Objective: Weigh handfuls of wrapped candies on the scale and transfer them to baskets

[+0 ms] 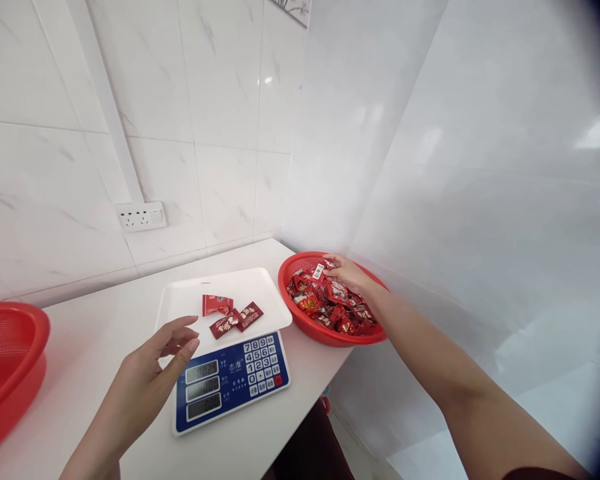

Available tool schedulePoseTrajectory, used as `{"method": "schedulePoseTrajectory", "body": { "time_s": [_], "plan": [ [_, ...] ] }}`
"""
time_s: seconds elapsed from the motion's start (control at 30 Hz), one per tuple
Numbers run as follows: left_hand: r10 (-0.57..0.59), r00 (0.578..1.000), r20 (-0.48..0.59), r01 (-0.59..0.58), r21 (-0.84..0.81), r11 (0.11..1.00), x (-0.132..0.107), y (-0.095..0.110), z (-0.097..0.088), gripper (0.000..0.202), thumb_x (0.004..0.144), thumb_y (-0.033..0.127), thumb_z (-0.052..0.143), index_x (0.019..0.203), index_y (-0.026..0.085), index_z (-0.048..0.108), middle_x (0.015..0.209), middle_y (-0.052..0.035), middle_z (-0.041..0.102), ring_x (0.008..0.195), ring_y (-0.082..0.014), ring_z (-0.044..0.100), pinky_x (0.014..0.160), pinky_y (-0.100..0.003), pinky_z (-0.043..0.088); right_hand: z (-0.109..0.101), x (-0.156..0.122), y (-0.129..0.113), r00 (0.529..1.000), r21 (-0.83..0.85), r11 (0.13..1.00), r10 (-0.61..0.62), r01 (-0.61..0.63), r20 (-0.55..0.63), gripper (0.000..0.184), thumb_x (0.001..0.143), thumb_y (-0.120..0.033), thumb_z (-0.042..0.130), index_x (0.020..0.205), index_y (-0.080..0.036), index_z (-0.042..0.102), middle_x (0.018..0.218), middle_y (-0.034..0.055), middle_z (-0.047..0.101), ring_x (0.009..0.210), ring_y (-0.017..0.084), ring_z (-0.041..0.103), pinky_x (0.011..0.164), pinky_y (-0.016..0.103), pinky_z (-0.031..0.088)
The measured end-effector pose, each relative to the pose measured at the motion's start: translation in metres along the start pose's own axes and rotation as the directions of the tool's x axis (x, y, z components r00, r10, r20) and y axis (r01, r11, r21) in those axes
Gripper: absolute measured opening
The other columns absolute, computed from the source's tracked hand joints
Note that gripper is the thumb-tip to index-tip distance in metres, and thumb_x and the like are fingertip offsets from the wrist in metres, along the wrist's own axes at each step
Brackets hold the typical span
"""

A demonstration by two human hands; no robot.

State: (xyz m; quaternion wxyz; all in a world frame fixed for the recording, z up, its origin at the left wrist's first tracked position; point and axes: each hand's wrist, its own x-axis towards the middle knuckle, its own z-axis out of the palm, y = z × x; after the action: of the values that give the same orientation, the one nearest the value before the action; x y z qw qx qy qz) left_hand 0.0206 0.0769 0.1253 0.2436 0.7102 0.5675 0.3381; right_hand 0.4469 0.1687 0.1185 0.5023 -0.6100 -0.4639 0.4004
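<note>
My left hand (pixel 153 370) hovers by the left front of the white weighing tray (pixel 270 293), thumb and fingers apart, holding nothing. Several small red wrapped packets lie near the tray's middle, among them a bright red packet (pixel 217 305) and a dark red packet (pixel 251 316). Below them is the scale's blue panel (pixel 235 370) with number keys and three displays. To the right, my right hand (pixel 349 275) reaches into a red plastic basket (pixel 305 325) heaped with similar packets. Its fingers close on a red packet with a white label (pixel 319 271) at the top of the heap.
A second red basket (pixel 35 327) stands at the left on the white table (pixel 105 313). Tiled wall (pixel 230 193) runs behind the table, with a power socket (pixel 141 217). A smooth grey-white wall (pixel 470 220) rises close to the right of the filled basket.
</note>
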Motion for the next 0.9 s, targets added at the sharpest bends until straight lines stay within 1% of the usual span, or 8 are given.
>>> {"method": "schedulePoseTrajectory", "body": {
  "time_s": [0.23,0.4,0.5,0.57,0.63,0.77,0.83,0.9],
  "plan": [
    [0.017,1.0,-0.017,-0.017,0.003,1.0,-0.001,0.0,-0.004,0.049,0.076,0.062,0.047,0.114,0.032,0.056,0.098,-0.0028,0.069,0.088,-0.0193,0.065,0.058,-0.024,0.051,0.02,-0.007,-0.017,0.999,0.064,0.997,0.034,-0.032,-0.032,0.039,0.069,-0.008,0.066,0.105,-0.02,0.056,0.089,0.0018,0.068,0.076,0.013,0.064,0.076,0.028,0.053],
    [0.022,1.0,-0.014,-0.022,0.001,1.0,0.0,0.0,-0.004,0.049,0.077,0.062,0.046,0.115,0.032,0.055,0.098,-0.0026,0.069,0.088,-0.0193,0.065,0.059,-0.024,0.051,0.025,-0.008,-0.021,0.998,0.073,0.997,0.04,-0.037,-0.044,0.036,0.072,-0.008,0.066,0.105,-0.018,0.055,0.088,0.0027,0.068,0.074,0.013,0.065,0.073,0.027,0.055],
    [0.021,1.0,-0.013,-0.021,-0.005,1.0,-0.001,0.001,-0.004,0.047,0.078,0.06,0.047,0.114,0.031,0.056,0.097,-0.0027,0.069,0.087,-0.019,0.065,0.059,-0.025,0.051,0.035,-0.01,-0.02,1.0,0.067,0.998,0.021,-0.02,-0.018,0.037,0.072,-0.009,0.067,0.106,-0.018,0.056,0.092,0.0038,0.067,0.077,0.014,0.065,0.071,0.027,0.057],
    [0.028,1.0,-0.007,-0.028,-0.004,1.0,-0.002,0.004,-0.004,0.045,0.079,0.058,0.047,0.113,0.03,0.056,0.096,-0.0025,0.069,0.086,-0.0187,0.065,0.06,-0.025,0.051,0.05,-0.01,-0.02,0.999,0.083,0.997,-0.013,0.01,0.033,0.036,0.072,-0.009,0.067,0.105,-0.019,0.056,0.099,0.004,0.066,0.081,0.014,0.065,0.072,0.028,0.057],
    [0.04,0.999,0.002,-0.04,-0.003,0.999,-0.003,0.006,-0.003,0.042,0.08,0.056,0.047,0.113,0.03,0.056,0.095,-0.002,0.068,0.086,-0.0181,0.065,0.061,-0.025,0.051,0.074,-0.009,-0.021,0.994,0.118,0.993,-0.038,0.026,0.1,0.037,0.071,-0.009,0.068,0.104,-0.02,0.056,0.101,0.0035,0.065,0.082,0.014,0.065,0.072,0.028,0.058],
    [0.052,0.998,0.017,-0.052,-0.006,0.999,-0.004,0.009,-0.004,0.04,0.083,0.052,0.046,0.114,0.03,0.055,0.096,-0.0015,0.068,0.087,-0.0175,0.064,0.062,-0.025,0.051,0.129,-0.007,-0.023,0.969,0.207,0.978,-0.013,-0.04,0.248,0.041,0.072,-0.009,0.066,0.109,-0.02,0.052,0.092,0.002,0.064,0.078,0.013,0.066,0.074,0.029,0.058],
    [0.048,0.999,0.014,-0.048,-0.009,0.999,-0.005,0.01,-0.005,0.039,0.083,0.052,0.045,0.115,0.03,0.055,0.096,-0.0018,0.067,0.087,-0.0173,0.064,0.063,-0.025,0.051,0.149,-0.005,-0.022,0.958,0.153,0.987,0.01,-0.056,0.285,0.042,0.073,-0.01,0.065,0.111,-0.021,0.051,0.09,0.0015,0.063,0.075,0.011,0.065,0.071,0.028,0.057],
    [0.042,0.999,0.011,-0.042,-0.013,0.999,-0.006,0.01,-0.007,0.039,0.084,0.052,0.045,0.115,0.03,0.054,0.098,-0.0022,0.067,0.089,-0.0173,0.063,0.064,-0.025,0.051,0.16,-0.004,-0.02,0.958,0.024,1.0,-0.006,-0.001,0.286,0.043,0.073,-0.013,0.066,0.113,-0.022,0.052,0.095,0.0023,0.063,0.076,0.011,0.063,0.066,0.025,0.057]
  ]
}}
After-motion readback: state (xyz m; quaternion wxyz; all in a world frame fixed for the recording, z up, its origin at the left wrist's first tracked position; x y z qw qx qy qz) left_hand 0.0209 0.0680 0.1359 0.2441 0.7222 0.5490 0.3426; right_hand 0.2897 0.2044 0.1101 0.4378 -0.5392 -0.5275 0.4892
